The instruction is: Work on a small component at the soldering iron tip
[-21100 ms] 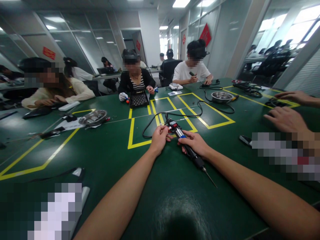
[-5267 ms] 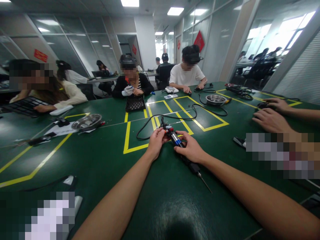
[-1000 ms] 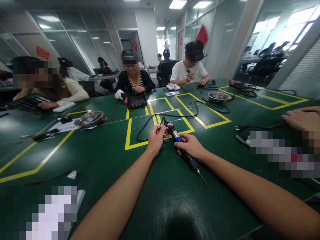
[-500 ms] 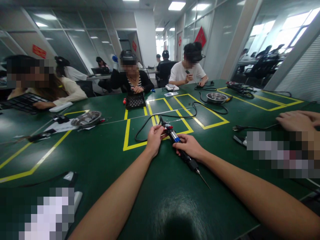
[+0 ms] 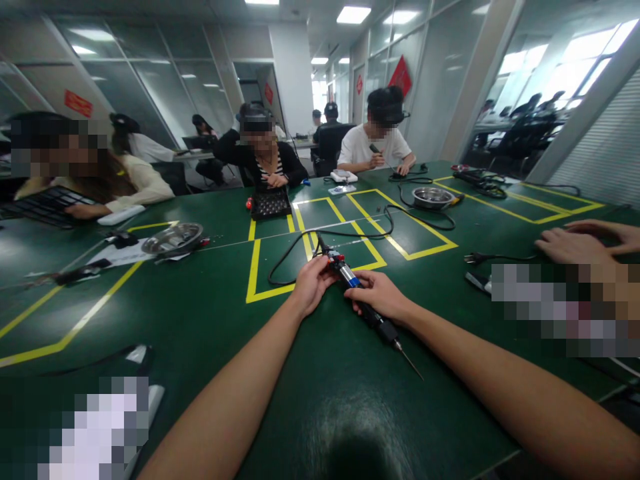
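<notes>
Head view. One long black, silver and blue cylindrical electric screwdriver (image 5: 373, 313), near side of glossy green worktop (image 5: 240, 400), bit towards near edge. Right hand (image 5: 381, 292) clamped round barrel. Left hand (image 5: 311, 285) at red-and-black rear end (image 5: 339, 257); grip unclear.

Progress: seems midway, rear apparently exposed; remainder can't be told.

Also: two round steel bowls (image 5: 155, 239) (image 5: 433, 203), one black cavity tray (image 5: 270, 205).
</notes>
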A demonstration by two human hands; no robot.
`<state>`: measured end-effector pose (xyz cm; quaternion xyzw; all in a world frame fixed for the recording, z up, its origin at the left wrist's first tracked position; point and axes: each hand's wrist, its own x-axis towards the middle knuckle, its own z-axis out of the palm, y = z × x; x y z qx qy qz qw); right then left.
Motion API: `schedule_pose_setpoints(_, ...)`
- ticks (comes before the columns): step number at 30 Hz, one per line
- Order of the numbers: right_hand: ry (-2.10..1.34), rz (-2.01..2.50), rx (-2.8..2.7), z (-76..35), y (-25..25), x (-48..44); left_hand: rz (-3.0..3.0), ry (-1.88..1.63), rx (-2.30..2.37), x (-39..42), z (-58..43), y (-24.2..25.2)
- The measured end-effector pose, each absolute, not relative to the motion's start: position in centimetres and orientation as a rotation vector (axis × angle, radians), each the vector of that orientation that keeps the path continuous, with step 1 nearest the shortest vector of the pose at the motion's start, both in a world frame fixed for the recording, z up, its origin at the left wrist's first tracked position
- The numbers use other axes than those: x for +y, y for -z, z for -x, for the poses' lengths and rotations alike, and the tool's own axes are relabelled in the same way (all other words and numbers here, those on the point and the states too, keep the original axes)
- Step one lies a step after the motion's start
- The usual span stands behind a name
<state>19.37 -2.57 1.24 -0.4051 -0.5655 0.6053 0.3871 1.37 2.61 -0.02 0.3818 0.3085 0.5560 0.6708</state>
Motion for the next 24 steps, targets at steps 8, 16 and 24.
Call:
schedule_pose_setpoints(8, -1.458, 1.140, -1.514, -19.3, -1.3, -2.7, -0.870, -1.274, 0.688, 2.5, -1.4, 0.0)
schedule_pose_setpoints(16, -0.605, 1.097, -2.053, -19.7, -2.3, -3.5, -0.839, -1.304, 0.692, 2.4, -1.6, -0.2)
schedule_pose_setpoints(24, -0.590, 1.087, -2.105, -19.8, -2.2, -3.3, -0.830, -1.313, 0.693, 2.4, -1.7, 0.0)
